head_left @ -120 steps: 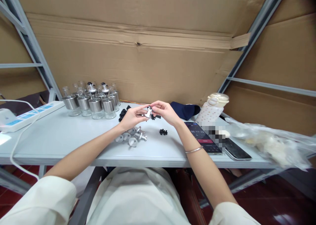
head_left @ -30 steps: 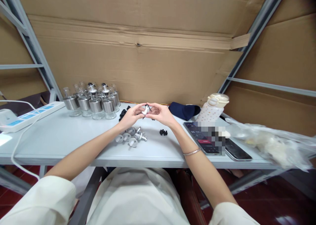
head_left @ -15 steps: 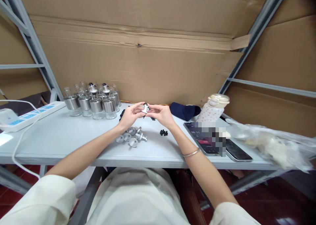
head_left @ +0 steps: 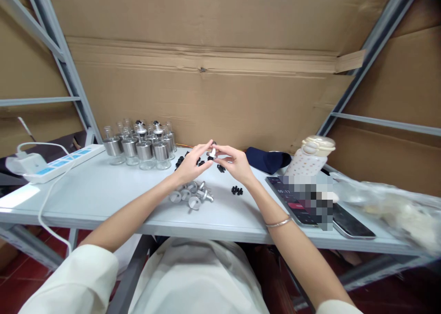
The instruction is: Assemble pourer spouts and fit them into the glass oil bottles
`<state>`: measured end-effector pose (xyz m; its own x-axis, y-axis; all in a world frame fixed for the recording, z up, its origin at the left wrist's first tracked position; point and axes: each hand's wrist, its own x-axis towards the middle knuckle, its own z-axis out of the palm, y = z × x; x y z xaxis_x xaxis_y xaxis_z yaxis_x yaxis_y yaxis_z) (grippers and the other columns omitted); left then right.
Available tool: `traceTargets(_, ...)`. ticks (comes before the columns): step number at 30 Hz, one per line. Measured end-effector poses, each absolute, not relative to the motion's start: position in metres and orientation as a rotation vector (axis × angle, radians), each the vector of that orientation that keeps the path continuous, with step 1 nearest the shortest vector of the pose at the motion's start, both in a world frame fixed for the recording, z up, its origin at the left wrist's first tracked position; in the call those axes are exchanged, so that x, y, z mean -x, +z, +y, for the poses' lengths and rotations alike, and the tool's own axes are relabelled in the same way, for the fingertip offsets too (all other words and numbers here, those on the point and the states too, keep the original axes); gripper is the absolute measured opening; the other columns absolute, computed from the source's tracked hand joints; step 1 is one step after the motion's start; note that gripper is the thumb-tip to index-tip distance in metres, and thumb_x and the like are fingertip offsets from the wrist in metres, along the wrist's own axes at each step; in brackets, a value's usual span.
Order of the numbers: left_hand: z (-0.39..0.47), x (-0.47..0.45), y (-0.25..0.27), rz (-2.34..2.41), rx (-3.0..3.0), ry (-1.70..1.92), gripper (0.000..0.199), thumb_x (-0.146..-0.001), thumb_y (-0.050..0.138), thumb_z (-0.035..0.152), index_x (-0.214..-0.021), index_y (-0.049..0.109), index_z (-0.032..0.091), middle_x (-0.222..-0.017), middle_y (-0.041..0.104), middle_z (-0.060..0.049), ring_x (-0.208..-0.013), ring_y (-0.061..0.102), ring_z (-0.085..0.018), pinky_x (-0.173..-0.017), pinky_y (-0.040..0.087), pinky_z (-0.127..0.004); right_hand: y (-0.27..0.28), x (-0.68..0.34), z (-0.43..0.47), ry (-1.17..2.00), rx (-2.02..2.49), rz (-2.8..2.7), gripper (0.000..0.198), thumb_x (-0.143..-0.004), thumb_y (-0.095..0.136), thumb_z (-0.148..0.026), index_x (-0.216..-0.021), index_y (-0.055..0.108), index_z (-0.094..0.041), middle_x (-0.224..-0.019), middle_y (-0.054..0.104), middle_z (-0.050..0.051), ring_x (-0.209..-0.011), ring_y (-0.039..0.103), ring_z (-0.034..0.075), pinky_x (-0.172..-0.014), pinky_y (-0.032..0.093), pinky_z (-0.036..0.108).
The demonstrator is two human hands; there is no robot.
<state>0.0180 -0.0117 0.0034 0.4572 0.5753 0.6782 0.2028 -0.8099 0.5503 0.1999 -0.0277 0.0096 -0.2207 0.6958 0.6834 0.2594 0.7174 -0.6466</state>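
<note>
In front of me, above the table, is a small metal pour spout [head_left: 212,154] with black parts at its top and bottom. The thumb and fingertips of my right hand [head_left: 236,162] pinch it from the right. My left hand [head_left: 191,165] is on its other side, fingers stretched and thumb apart, the index fingertip at the spout's black top. Below my hands lies a pile of silver spout pieces [head_left: 195,203]. Black small parts [head_left: 237,190] form a cluster to the right of them. More black pieces [head_left: 179,161] lie behind my left hand, partly hidden by it.
Glass bottles with steel bands [head_left: 145,154] stand at the back left, two with spouts fitted. A power strip [head_left: 65,163] lies at far left. On the right are a dark blue cap [head_left: 264,159], a dotted bottle [head_left: 308,160], phones [head_left: 353,221] and a plastic bag [head_left: 396,208].
The left fingers have straightened and spread from their grip around the spout, while the right hand keeps its pinch. The whole view has shifted, with the scene appearing further right.
</note>
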Motion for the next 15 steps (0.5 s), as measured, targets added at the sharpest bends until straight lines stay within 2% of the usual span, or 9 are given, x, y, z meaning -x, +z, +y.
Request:
traceTargets(3, -0.009, -0.009, 0.017, 0.779, -2.515, 1.406, 0.044, -0.086, 0.054, 0.036, -0.127, 0.055, 0.021, -0.13, 0.051, -0.012, -0.129, 0.039, -0.027, -0.112, 0.025, -0.044, 0.008, -0.198, -0.029, 0.424, 0.744, -1.855, 0.025, -0.078, 0.066, -0.04, -0.098, 0.074, -0.026, -0.101, 0.068, 0.007, -0.087, 0.064, 0.02, -0.072, 0.058, 0.033)
traceTargets(5, -0.002, 0.006, 0.029, 0.912, -2.541, 1.637, 0.037, -0.089, 0.049, 0.034, -0.122, 0.057, 0.021, -0.131, 0.05, -0.01, -0.13, 0.037, -0.026, -0.113, 0.023, -0.042, 0.008, -0.198, -0.03, 0.379, 0.75, -1.83, 0.025, -0.08, 0.065, -0.04, -0.097, 0.074, -0.026, -0.097, 0.067, 0.006, -0.086, 0.063, 0.019, -0.073, 0.058, 0.033)
traceTargets(10, 0.035, 0.079, 0.048, 1.559, -1.834, 2.433, 0.034, -0.089, 0.041, 0.017, -0.122, 0.048, 0.016, -0.128, 0.05, -0.011, -0.125, 0.041, -0.021, -0.111, 0.027, -0.036, 0.012, -0.2, -0.031, 0.299, 0.768, -1.669, 0.022, -0.079, 0.064, -0.037, -0.094, 0.072, -0.023, -0.095, 0.063, 0.006, -0.084, 0.062, 0.018, -0.073, 0.058, 0.032)
traceTargets(12, 0.051, 0.11, 0.045, 1.76, -1.548, 2.467, 0.039, -0.085, 0.044, 0.011, -0.124, 0.044, 0.011, -0.129, 0.048, -0.015, -0.125, 0.042, -0.021, -0.11, 0.028, -0.034, 0.013, -0.2, -0.031, 0.285, 0.764, -1.622, 0.02, -0.079, 0.065, -0.037, -0.091, 0.071, -0.022, -0.096, 0.062, 0.007, -0.083, 0.062, 0.018, -0.073, 0.058, 0.032)
traceTargets(15, 0.067, 0.141, 0.034, 1.887, -1.445, 2.258, 0.048, -0.083, 0.049, 0.011, -0.129, 0.038, 0.008, -0.132, 0.047, -0.019, -0.126, 0.044, -0.022, -0.11, 0.029, -0.034, 0.013, -0.201, -0.031, 0.272, 0.76, -1.588, 0.019, -0.078, 0.066, -0.037, -0.089, 0.069, -0.021, -0.095, 0.06, 0.006, -0.08, 0.061, 0.017, -0.071, 0.058, 0.032)
